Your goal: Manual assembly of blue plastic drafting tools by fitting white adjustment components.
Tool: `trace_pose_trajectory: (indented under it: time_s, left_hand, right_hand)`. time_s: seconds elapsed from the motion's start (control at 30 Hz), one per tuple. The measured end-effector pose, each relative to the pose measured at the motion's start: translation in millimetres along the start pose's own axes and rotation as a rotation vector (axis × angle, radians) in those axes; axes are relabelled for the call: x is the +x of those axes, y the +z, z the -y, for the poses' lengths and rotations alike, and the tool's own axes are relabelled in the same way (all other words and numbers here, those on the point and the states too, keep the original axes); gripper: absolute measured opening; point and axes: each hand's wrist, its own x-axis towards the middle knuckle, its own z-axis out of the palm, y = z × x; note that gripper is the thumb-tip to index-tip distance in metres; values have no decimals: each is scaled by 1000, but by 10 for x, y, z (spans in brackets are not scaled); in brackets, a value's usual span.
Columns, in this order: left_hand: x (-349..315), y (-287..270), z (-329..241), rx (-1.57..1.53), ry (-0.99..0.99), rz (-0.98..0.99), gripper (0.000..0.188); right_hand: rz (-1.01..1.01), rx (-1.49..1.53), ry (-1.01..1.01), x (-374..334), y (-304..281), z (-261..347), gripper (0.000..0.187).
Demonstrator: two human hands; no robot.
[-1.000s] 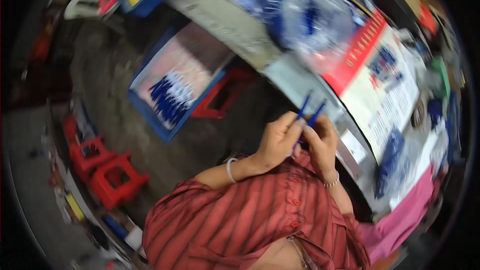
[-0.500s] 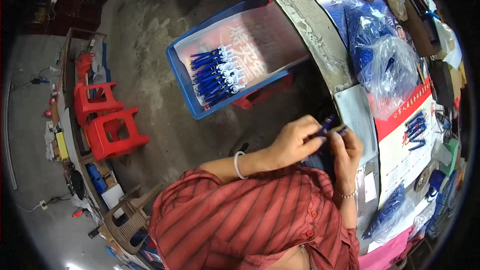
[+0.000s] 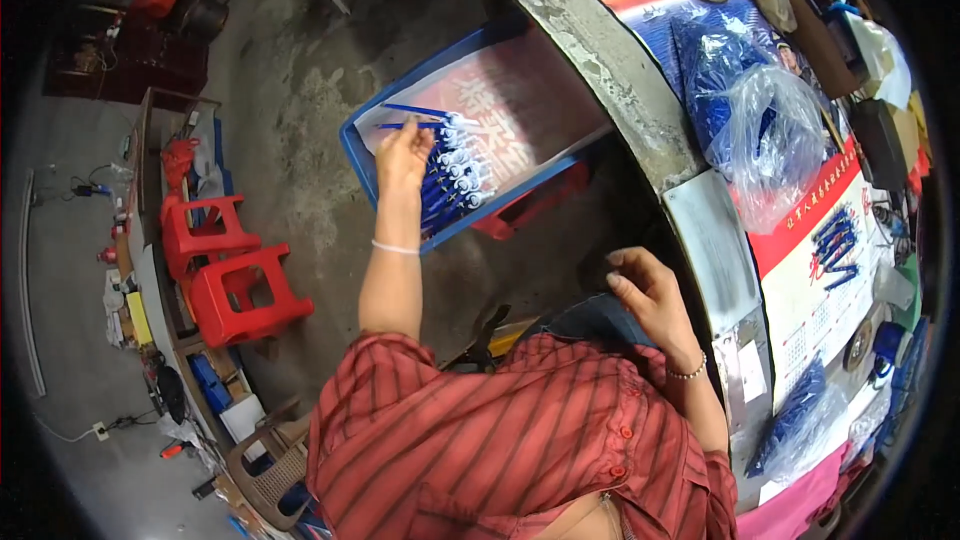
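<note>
Hands apart, the left hand (image 3: 403, 158) touches blue pens (image 3: 446, 180) in a blue tray (image 3: 425, 75), its grip unclear; the right hand (image 3: 650, 298) curls loosely, empty. The pens look light, stiff, probably slick, best pinched mid-barrel.

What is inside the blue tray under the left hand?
The blue tray holds a row of blue rods with white ends on a reddish printed sheet. The left hand partly covers some rods; the sheet hides the tray's bottom.
</note>
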Motion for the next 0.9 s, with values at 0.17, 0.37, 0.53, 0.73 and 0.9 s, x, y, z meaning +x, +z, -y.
trace_pose_trajectory:
  time_s: [0.17,0.37,0.53,0.73,0.9]
  left_hand:
    - [819,-440,69,104,-53,-216,6]
    - [1129,-619,125,21,-179,-363,16]
    - [1082,-535,246,67,-204,-431,20]
    - [147,78,85,1496,224,203,36]
    - [-800,176,-466,1272,392,209,43]
  right_hand:
    - [-49,0,150,-227,-140,-137,19]
    - [-82,31,209,-433,-234,-225,17]
    - [-127,34,173,-490,-218,-326,17]
    - [-158,6,169,-623,-319,-419,16]
    - [-85,-36,1,-660,-382,-277,21]
